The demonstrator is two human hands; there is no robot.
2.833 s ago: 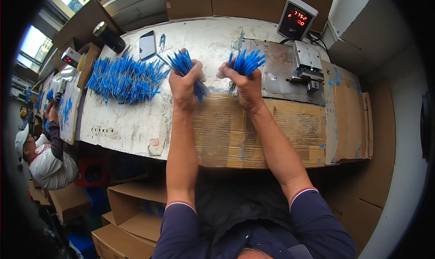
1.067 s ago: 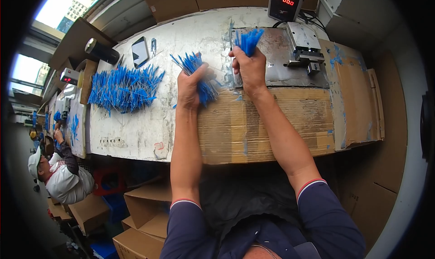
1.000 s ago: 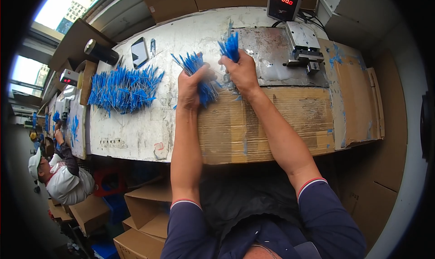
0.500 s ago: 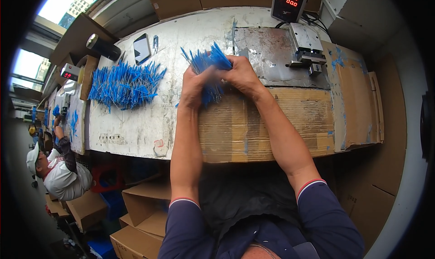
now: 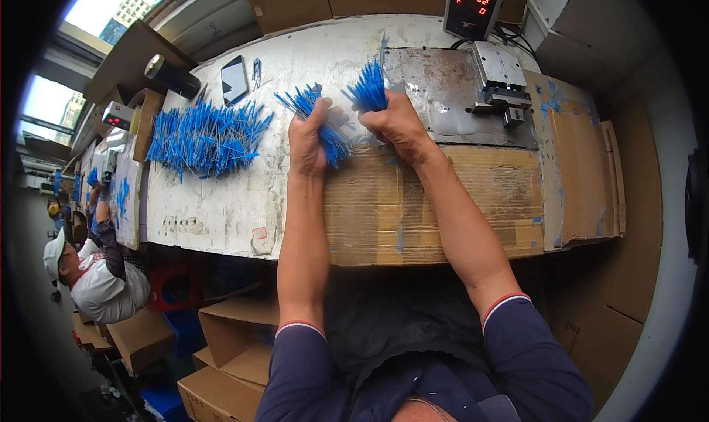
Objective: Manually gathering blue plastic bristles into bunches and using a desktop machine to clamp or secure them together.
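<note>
Upper centre, the left hand [image 5: 306,137] and right hand [image 5: 397,123] each grip a bunch of blue strands [image 5: 369,88], hiding its middle; cardboard [image 5: 443,208] below reaches the worktable's [image 5: 214,233] front edge.

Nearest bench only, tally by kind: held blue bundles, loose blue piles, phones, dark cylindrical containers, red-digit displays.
Held blue bundles: 2 (left hand, right hand)
Loose blue pile: 1
Phone: 1
Dark cylindrical container: 1
Red-digit display: 1
Total: 6
</note>
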